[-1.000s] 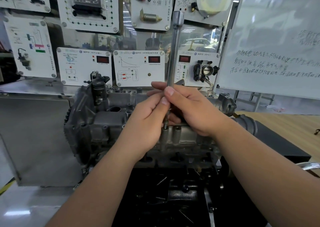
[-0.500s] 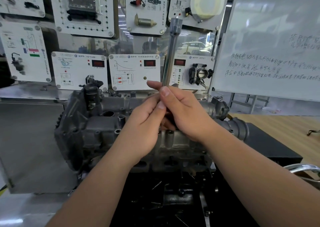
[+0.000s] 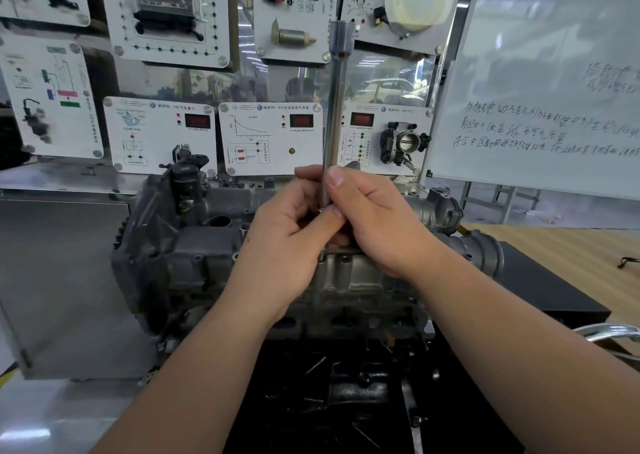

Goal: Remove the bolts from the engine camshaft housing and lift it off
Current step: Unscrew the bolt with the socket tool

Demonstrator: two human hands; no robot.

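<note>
The grey camshaft housing (image 3: 194, 245) sits on top of the engine, in the middle of the view. A long steel extension bar (image 3: 335, 114) stands nearly upright over its front edge, socket end at the top. My right hand (image 3: 377, 221) grips the bar's lower part, thumb and fingers curled round it. My left hand (image 3: 287, 242) pinches the bar just below, fingertips against the right thumb. The bar's lower tip shows by a bolt boss (image 3: 322, 256) on the housing; the bolt itself is hidden by my hands.
Training display panels (image 3: 270, 138) line the wall behind the engine. A whiteboard (image 3: 540, 82) stands at the right. A wooden table (image 3: 568, 249) lies beyond a black tray edge (image 3: 540, 280). Loose bolts and parts lie in the dark tray (image 3: 346, 384) under the engine.
The view has shifted slightly, with the engine and hands sitting a little lower left in the frame. Both hands stay on the bar; the fingers have shifted a little round it.
</note>
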